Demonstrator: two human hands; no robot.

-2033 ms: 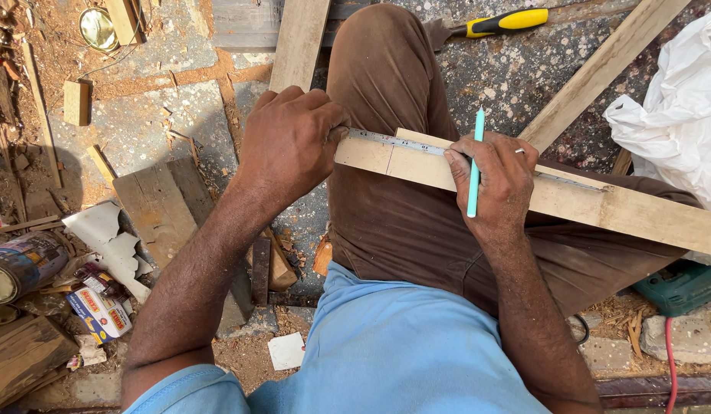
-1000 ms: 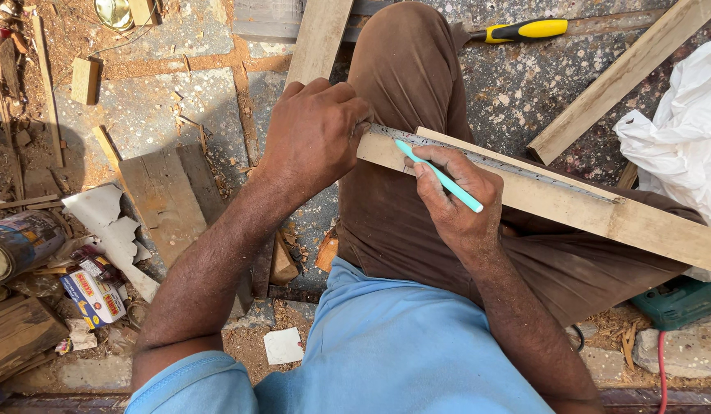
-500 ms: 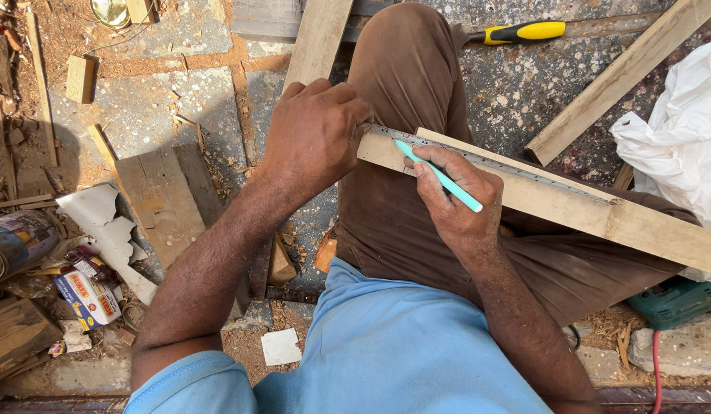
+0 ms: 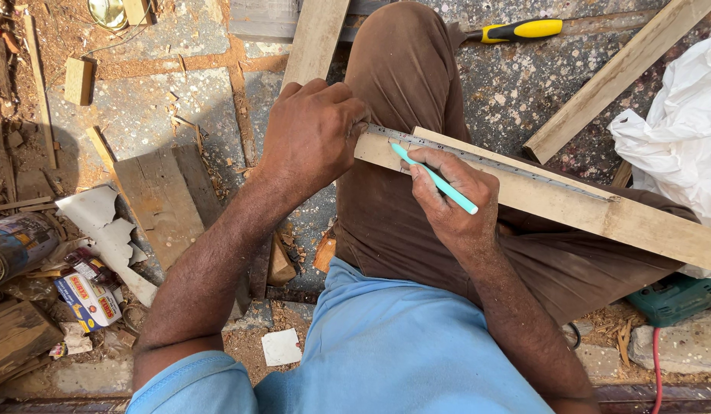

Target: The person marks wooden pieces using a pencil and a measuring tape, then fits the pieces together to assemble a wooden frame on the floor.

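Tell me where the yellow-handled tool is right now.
In the head view, the yellow-handled tool lies on the stone floor at the top, right of the raised knee and beyond the wooden strip.

A yellow-handled tool (image 4: 516,31) lies on the speckled floor (image 4: 516,92), a white plastic bag (image 4: 677,130) and green power tool (image 4: 673,297) nearby.

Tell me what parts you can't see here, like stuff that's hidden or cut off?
- Head view: the left hand hides the near end of the wooden strip and of the metal ruler.
- The turquoise pencil tip is too small to show any mark.
- The right hand hides the wood beneath it.
- The green power tool is cut off by the right edge.
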